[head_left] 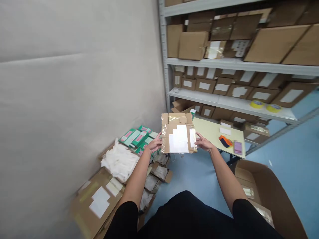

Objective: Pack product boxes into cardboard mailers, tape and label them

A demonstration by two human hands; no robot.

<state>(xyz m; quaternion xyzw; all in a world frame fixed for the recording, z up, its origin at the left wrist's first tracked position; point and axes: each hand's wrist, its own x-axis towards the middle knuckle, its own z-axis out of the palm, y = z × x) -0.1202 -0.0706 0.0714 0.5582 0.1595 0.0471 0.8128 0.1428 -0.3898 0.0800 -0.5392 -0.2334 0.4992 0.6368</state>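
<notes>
A taped cardboard box (165, 129) with white paper labels on its face is held up in front of me between both hands. My left hand (155, 143) grips its left edge near the lower corner. On the opposite edge my right hand (202, 142) has its fingers closed at the lower right, beside a narrow white label. The fingers behind the box are hidden. Beyond the box stands a pale table (209, 130), and the blue floor shows below it.
Metal shelving (234, 65) full of cardboard boxes rises ahead. Yellow tape rolls (256, 104) sit on one shelf. To the left are green boxes (136, 136), a white pile (120, 161) and a large carton (87, 199). An open carton (271, 186) stands at the right.
</notes>
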